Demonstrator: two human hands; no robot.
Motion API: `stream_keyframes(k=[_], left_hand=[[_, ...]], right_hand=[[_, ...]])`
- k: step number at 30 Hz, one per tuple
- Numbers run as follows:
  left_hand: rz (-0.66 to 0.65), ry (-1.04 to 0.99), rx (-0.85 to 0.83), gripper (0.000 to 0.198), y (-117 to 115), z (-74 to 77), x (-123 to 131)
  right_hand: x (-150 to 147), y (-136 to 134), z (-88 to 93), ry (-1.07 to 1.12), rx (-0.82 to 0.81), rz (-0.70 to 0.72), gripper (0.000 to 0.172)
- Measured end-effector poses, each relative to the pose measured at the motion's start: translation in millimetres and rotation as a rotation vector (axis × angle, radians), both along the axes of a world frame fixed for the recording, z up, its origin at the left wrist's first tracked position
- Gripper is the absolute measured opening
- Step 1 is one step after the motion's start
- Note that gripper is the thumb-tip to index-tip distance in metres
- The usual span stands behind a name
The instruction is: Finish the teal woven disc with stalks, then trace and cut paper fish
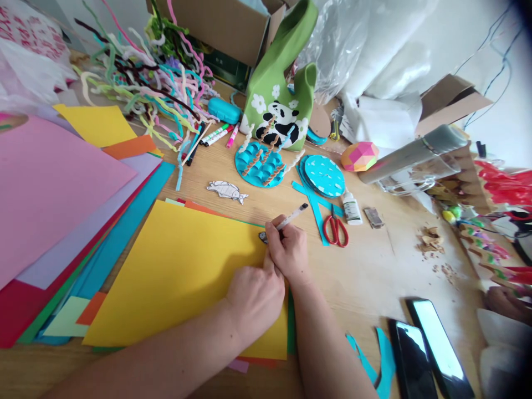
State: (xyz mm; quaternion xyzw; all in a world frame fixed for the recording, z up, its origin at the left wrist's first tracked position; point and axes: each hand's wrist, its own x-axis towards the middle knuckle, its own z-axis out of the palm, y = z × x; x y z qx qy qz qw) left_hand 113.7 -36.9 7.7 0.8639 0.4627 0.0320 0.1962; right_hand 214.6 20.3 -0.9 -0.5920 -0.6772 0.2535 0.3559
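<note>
Right hand (pixel 288 249): fingers curled closely round a white pen (pixel 294 215), its dark upper end pointing up and to the right; the writing tip is hidden.
Left hand (pixel 258 289): mostly folded, with fingers reaching up against the right hand; whether it pinches anything underneath, I cannot tell.
Small drawn cut-out (pixel 262 237): just left of the right hand, near the upper right corner of the yellow sheet (pixel 183 266), mostly covered by the fingers.
Yellow sheet: flat on the wooden table (pixel 374 293), on top of other coloured sheets whose edges peek out, with the left forearm over its lower part.
Paper fish (pixel 227 190): black-outlined, lying on bare wood beyond the yellow sheet.
Pink sheet (pixel 62 188): at the left, over a fanned pile of lilac, red, green and blue paper.
Blue craft disc (pixel 245 151): twisted pipe-cleaner stalks rising from it, in front of a green panda bag (pixel 258 103).
Speckled blue disc (pixel 326 173): to the right of the stalked one.
Red-handled scissors (pixel 326 227): on the wood right of the hands, near blue strips (pixel 318 216) and a white glue bottle (pixel 352 209).
Two phones (pixel 443 343): side by side at the lower right, one screen lit.
Pipe cleaners (pixel 145 83): a many-coloured tangle at the upper left.
</note>
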Motion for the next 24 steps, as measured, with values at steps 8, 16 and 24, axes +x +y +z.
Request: stream_keyframes(k=[8, 16, 24], left_hand=[[-0.036, 0.104, -0.014, 0.025, 1.3, 3.4, -1.7], [-0.026, 0.195, 0.027, 0.025, 2.7, 9.6, -1.5], [-0.005, 0.249, 0.109, 0.029, 0.1, 12.2, 0.1]], right_hand=[[5.0, 1.9, 9.8, 0.564, 0.389, -0.44, 0.026], [5.9, 8.1, 10.2, 0.593, 0.365, -0.475, 0.026], [14.0, 13.1, 21.6, 0.49, 0.133, -0.29, 0.029]])
